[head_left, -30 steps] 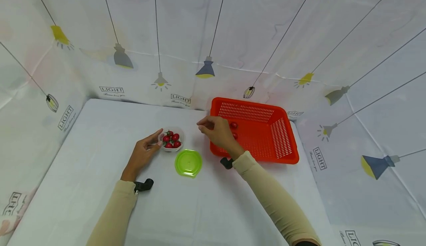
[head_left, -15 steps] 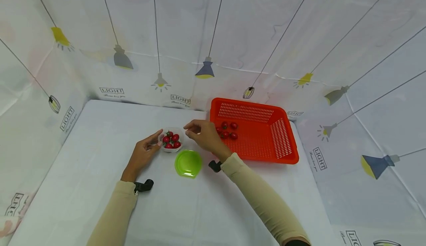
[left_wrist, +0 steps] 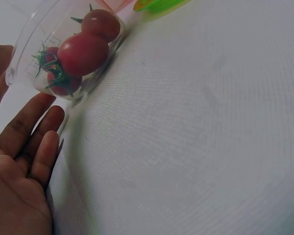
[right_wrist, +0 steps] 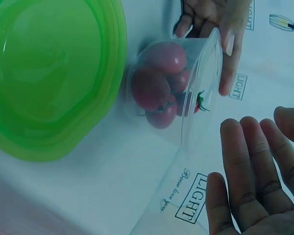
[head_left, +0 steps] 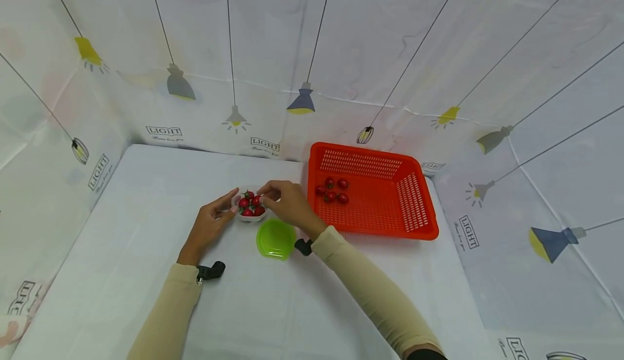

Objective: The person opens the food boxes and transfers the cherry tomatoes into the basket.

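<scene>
A small clear plastic tub (head_left: pixel 252 219) stands upright on the white table with several cherry tomatoes (head_left: pixel 247 203) in it, some with green stems. My left hand (head_left: pixel 207 229) holds its left side, thumb and forefinger at the rim; the other fingers (left_wrist: pixel 36 139) lie loosely below in the left wrist view. My right hand (head_left: pixel 288 204) is at the tub's right side, fingertips overlapping its rim in the head view. In the right wrist view that hand (right_wrist: pixel 257 181) has relaxed fingers beside the tub (right_wrist: pixel 157 90), with nothing seen between them. A green lid (head_left: pixel 275 239) lies in front.
A red-orange plastic basket (head_left: pixel 414 233) with slotted walls stands at the back right, with several cherry tomatoes (head_left: pixel 330 196) along its left side. A white sheet (head_left: pixel 273 67) printed with lamps hangs behind the table (head_left: pixel 244 316) and on both sides.
My right hand has moved left from the basket's edge to the tub, uncovering tomatoes in the basket. My left hand, the tub and the lid have stayed in place.
</scene>
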Motion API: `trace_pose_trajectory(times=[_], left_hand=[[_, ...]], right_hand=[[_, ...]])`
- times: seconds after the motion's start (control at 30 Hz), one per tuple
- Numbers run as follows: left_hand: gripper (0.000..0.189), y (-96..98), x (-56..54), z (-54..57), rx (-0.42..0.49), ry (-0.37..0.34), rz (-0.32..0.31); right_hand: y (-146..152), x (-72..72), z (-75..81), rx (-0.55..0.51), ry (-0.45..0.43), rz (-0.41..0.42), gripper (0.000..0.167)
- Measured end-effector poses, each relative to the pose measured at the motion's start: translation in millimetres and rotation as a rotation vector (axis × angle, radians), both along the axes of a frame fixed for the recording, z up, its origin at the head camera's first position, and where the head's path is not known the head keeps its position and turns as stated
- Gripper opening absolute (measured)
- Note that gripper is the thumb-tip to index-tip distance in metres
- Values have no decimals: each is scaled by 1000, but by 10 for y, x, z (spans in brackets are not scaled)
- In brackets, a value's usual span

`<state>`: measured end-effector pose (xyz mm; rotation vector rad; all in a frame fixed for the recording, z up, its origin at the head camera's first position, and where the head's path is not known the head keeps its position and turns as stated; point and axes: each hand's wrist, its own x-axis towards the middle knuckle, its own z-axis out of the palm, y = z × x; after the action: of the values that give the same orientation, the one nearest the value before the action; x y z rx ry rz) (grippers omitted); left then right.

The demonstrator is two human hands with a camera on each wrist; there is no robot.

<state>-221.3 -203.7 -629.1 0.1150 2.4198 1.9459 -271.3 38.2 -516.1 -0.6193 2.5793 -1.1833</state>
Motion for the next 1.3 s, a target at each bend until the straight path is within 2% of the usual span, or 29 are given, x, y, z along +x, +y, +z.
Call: trace_pose_trajectory(times=[0.27,0.7,1.07,1.3], left_hand=[[52,-2,-13,-24,-19,27,-1],[52,-17,-13,-14,-44,40,0],[49,2,-12,-29,-42,15,23],[52,5,-25,-45,-1,48,23]], right_hand=[[-95,28,-112,29,-72,-7,22],[-138,54,-259,51,-54,-51,21],[-170,80,-227,49,-70,-61,30],[-216,69,-203,59,-86,-97,33]])
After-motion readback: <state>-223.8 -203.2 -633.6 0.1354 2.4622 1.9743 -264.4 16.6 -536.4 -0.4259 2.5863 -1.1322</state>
